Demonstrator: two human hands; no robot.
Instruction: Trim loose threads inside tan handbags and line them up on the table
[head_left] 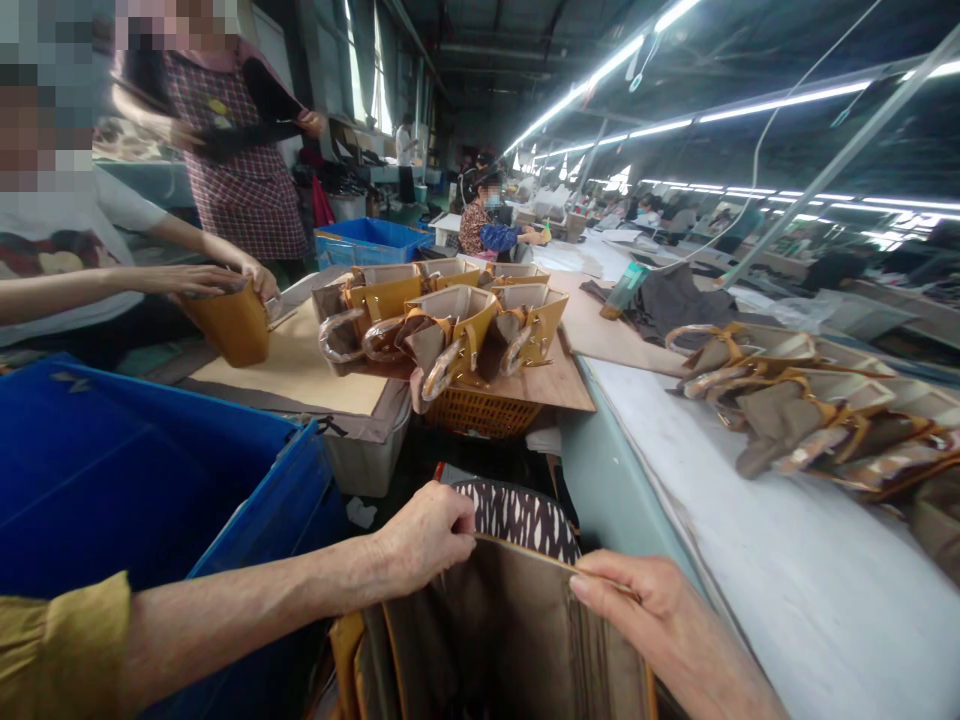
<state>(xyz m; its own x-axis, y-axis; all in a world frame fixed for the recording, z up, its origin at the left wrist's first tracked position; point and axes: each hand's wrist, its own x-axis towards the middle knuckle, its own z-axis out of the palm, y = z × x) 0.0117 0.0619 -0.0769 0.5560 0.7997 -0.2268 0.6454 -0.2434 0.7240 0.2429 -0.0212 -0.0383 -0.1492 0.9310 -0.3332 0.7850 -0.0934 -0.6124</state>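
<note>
A handbag with a brown inner lining [517, 600] stands open low in front of me, its yellow-brown side panels partly in view. My left hand [427, 535] is closed on the far rim, thumb against curled fingers. Farther right along the same rim, my right hand [652, 595] pinches the thin edge between thumb and fingers. Between my hands the rim runs taut and slopes down to the right. Just beyond it shows a black-and-white patterned cloth surface [517, 515]. The bag's bottom is dark and cut off by the frame.
Several mustard handbags [457, 310] stand on a board ahead, above a yellow basket [480, 412]. More bags [817, 400] lie on the white table [720, 480] at right. A blue bin [247, 470] is at left. A co-worker's hands hold a mustard bag [232, 325].
</note>
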